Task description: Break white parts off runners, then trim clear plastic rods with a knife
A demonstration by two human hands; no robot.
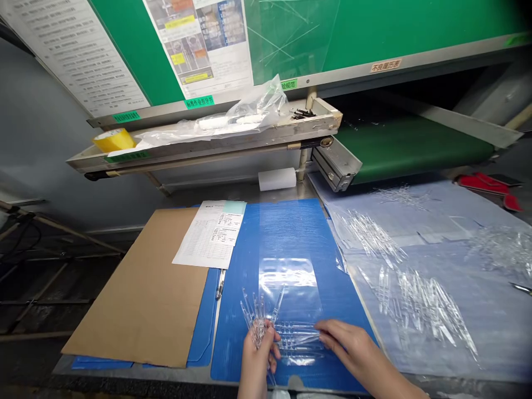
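Observation:
My left hand [261, 346] is closed around a fanned bundle of thin transparent plastic sticks [258, 313], their tips pointing up and away. Beside it, several similar transparent sticks [297, 335] lie side by side, roughly crosswise, on a strip of transparent film [286, 277]. The film lies over a blue sheet [236, 277] on the bench. My right hand [347, 343] pinches at the right-hand ends of that row, thumb and fingers close together; exactly how many sticks it grips is hidden.
Loose piles of transparent sticks [432, 305] lie on a pale blue covering at right. Brown cardboard [145, 293] and printed papers [210, 235] lie at left. A white roll [277, 179] sits behind, below a shelf [233, 138] with yellow tape [114, 140]. A green conveyor belt [415, 144] stands back right.

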